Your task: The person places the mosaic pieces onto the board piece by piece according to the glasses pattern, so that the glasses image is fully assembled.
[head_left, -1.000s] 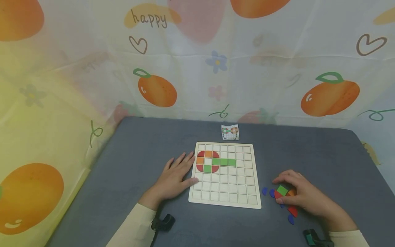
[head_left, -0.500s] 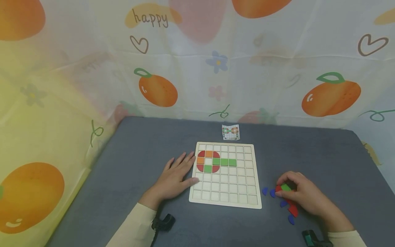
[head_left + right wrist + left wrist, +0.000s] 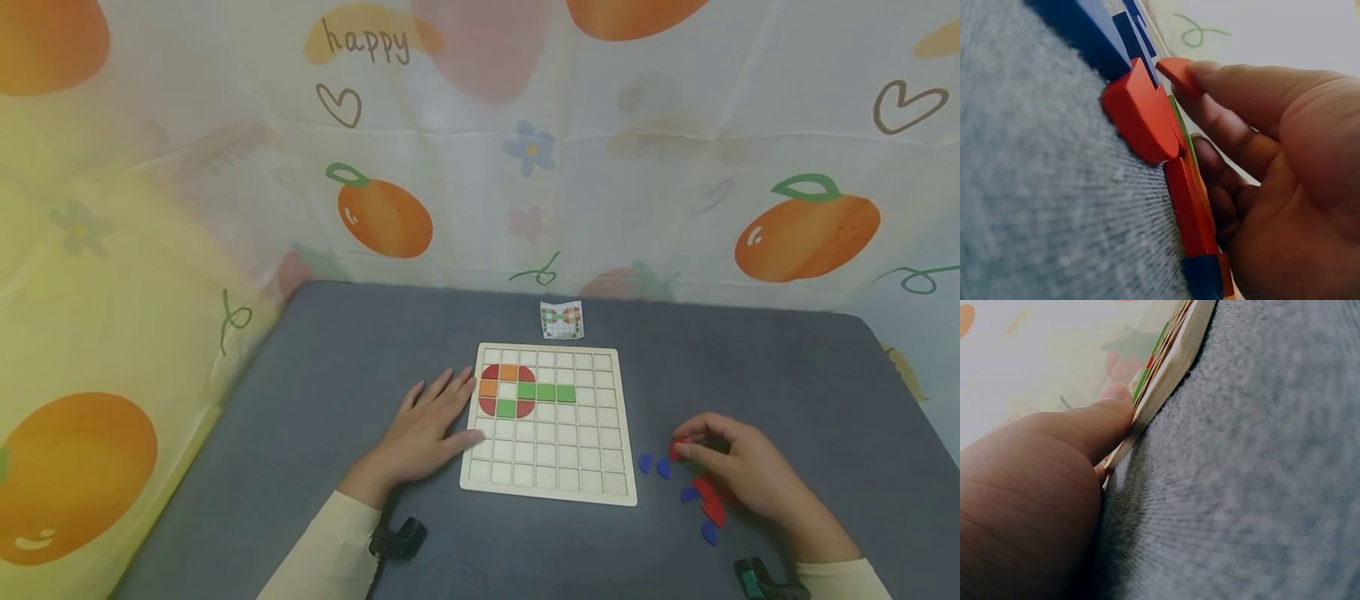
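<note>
While the right hand (image 3: pixel 750 471) pinched a red piece (image 3: pixel 1179 74) between thumb and fingers, the board (image 3: pixel 546 435) lay to the left of that piece, reaching farther away, with the blue pieces (image 3: pixel 663 469) at its near right side. On the board, the line of green tiles (image 3: pixel 547 392) had its long axis running left to right, its free end toward the right hand's side. I could not tell the pinched piece's long axis.

The left hand (image 3: pixel 423 442) was much the nearer to the board: its fingers were spread and straight, the tips at the left edge, the thumb resting on that edge.

Counted out, there was one board and one card (image 3: pixel 562 320), the card just beyond the board on the counter (image 3: pixel 360 350). Set in the board were four red corners (image 3: pixel 527 374), two orange tiles (image 3: pixel 509 372) and four green tiles, three of them in the line. Loose on the counter, four blue pieces showed from the head; the right wrist view seemed to add a fifth beside the palm. Three loose reds (image 3: pixel 1141 112) showed there too, with one green edge (image 3: pixel 1184 125) and some orange (image 3: pixel 1227 275), too hidden to count.
</note>
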`<state>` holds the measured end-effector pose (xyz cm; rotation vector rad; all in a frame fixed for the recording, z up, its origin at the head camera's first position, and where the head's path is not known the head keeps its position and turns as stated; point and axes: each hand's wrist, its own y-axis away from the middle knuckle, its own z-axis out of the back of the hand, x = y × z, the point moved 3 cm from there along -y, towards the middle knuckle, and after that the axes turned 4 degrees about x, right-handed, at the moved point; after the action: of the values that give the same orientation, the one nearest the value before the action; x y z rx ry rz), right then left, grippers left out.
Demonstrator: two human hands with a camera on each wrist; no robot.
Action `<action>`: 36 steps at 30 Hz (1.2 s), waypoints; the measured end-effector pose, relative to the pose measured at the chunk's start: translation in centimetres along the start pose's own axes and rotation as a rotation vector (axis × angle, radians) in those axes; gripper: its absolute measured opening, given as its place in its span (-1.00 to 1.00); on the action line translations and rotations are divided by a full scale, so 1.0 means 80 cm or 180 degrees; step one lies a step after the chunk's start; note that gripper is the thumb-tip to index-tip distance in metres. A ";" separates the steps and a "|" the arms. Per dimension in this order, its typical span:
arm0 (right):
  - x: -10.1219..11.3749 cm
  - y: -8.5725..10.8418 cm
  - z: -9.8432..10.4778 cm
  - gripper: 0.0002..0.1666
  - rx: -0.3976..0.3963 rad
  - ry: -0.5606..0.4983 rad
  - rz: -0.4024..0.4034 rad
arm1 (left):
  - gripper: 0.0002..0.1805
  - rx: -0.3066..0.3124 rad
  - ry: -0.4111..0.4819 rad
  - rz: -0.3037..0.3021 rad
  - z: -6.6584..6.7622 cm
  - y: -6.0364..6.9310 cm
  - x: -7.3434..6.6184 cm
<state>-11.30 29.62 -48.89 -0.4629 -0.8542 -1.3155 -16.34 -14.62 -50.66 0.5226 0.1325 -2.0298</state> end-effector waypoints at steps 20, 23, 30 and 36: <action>0.045 -0.007 -0.002 -0.77 -0.0413 -0.0093 0.0141 | -0.01 0.0012 -0.0028 0.0033 -0.001 -0.001 0.000; 0.055 -0.013 -0.003 -0.76 -0.0409 -0.0132 0.0180 | -0.01 0.0006 -0.0022 0.0026 0.000 -0.001 0.000; 0.084 -0.033 -0.008 -0.80 -0.0278 -0.0195 0.0252 | -0.01 0.0003 -0.0006 0.0014 0.000 0.000 0.000; 0.107 -0.059 -0.016 -0.82 -0.0172 -0.0281 0.0382 | -0.01 -0.0003 -0.0014 0.0004 0.000 0.000 0.001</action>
<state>-15.28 22.09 -43.94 -0.6096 -0.8524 -1.2170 -16.40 -14.68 -50.68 0.5176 0.1304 -2.0296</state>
